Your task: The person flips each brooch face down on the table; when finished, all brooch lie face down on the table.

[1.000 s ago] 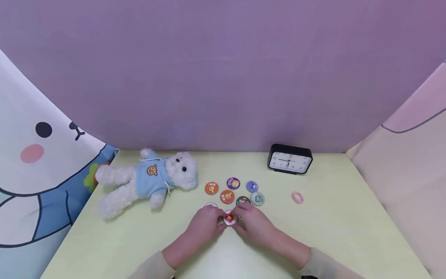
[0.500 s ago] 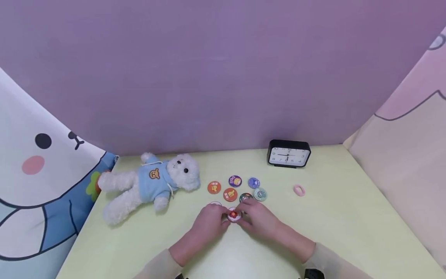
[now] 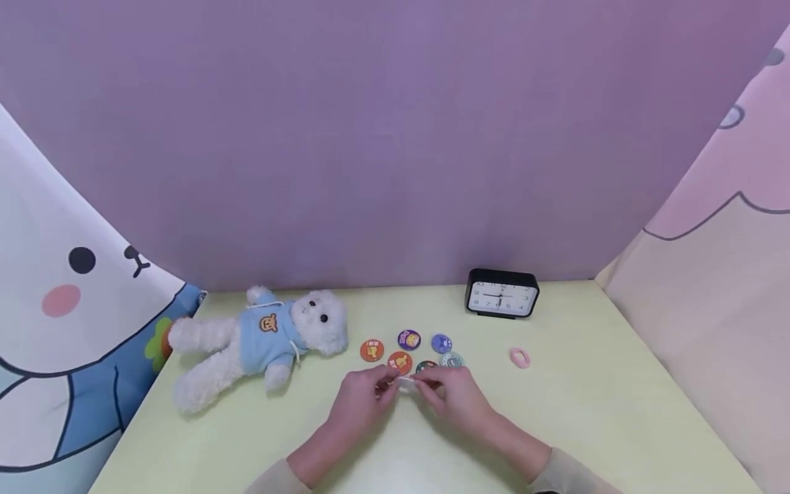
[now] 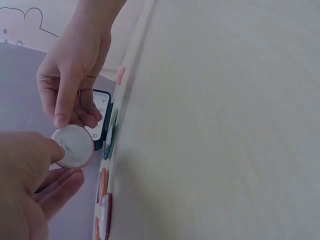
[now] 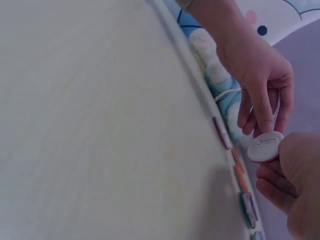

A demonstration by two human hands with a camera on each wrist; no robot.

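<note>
- Head view: high over the near side, facing forward and down; farthest back, widest, taking in tabletop (image 3: 586,412) and purple backdrop (image 3: 395,137).
- Left wrist view: low, close behind left hand (image 3: 360,403), frame turned sideways, facing right hand (image 3: 461,398) and clock (image 3: 503,295).
- Right wrist view: likewise low, close, sideways; looks from right hand toward left hand and plush toy (image 3: 267,336).
- Shared: white disc (image 4: 76,147), both hands, in both wrist views; clock, head and left wrist; plush toy, head and right wrist.
</note>
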